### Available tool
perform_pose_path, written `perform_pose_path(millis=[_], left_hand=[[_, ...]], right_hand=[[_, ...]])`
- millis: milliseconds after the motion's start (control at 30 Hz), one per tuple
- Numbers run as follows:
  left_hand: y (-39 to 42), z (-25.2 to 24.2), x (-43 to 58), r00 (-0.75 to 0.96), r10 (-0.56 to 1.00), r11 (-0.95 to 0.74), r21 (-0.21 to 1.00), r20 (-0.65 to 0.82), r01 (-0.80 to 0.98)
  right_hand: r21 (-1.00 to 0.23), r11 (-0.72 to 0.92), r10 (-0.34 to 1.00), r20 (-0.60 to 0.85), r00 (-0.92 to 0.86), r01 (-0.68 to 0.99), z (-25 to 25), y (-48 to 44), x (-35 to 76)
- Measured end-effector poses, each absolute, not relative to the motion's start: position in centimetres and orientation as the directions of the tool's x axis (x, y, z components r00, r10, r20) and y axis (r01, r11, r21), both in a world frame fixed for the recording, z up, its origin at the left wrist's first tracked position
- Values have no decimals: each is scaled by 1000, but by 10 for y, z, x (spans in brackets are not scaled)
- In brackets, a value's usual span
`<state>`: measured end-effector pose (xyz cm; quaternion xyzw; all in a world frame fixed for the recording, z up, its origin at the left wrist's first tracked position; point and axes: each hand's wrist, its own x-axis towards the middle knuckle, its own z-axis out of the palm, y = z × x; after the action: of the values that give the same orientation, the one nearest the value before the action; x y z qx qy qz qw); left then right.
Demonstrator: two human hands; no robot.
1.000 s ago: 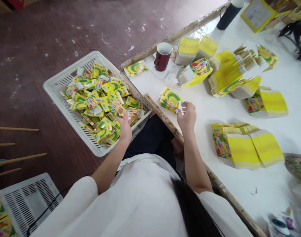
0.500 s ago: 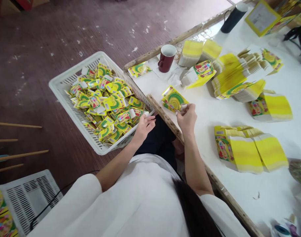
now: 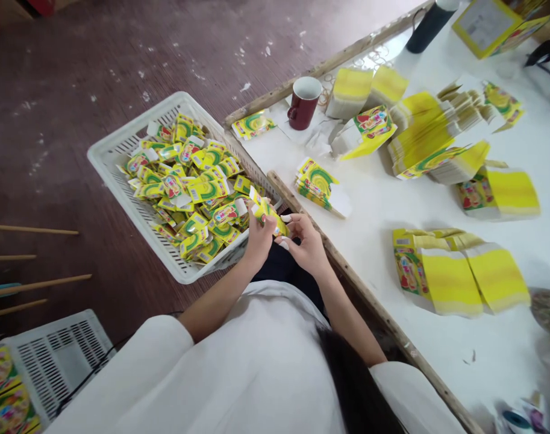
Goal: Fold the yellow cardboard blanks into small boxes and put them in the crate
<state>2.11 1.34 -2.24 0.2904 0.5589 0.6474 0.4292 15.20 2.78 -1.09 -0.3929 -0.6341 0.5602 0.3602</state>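
Observation:
Both hands meet above my lap, at the near rim of a white plastic basket (image 3: 134,223). My left hand (image 3: 259,240) is closed on a small yellow-green printed carton (image 3: 268,214), thumb along its face. At the carton's right end, my right hand (image 3: 305,241) pinches it between thumb and fingers. Folded yellow cartons (image 3: 188,181) fill the basket in a loose heap. On the table beside my right hand lies a small stack of flat cartons (image 3: 317,184), fanned out, with a white flap toward me.
A wooden strip (image 3: 347,265) edges the white table (image 3: 374,205). On it stand a maroon mug (image 3: 304,103), a dark tumbler (image 3: 431,27) and several bundles of flat cartons (image 3: 459,271). Another white crate (image 3: 62,355) sits at lower left, near wooden sticks (image 3: 40,286).
My right hand has left the stack on the table and moved left to my left hand, bringing a carton. My left hand, empty before, now grips that carton too.

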Motion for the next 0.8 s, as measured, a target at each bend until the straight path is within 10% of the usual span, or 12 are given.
perform_pose_path(millis=[633,800], left_hand=[[7,-27,16,-448,877,-16,919,-176,-393],[10,-9,-20,-489,857,-200,979,164,-23]], right_hand=[[-983,33,923,-40,-382,182,-1,33,170],[-786,391,920,336,-201,478,7,48,195]])
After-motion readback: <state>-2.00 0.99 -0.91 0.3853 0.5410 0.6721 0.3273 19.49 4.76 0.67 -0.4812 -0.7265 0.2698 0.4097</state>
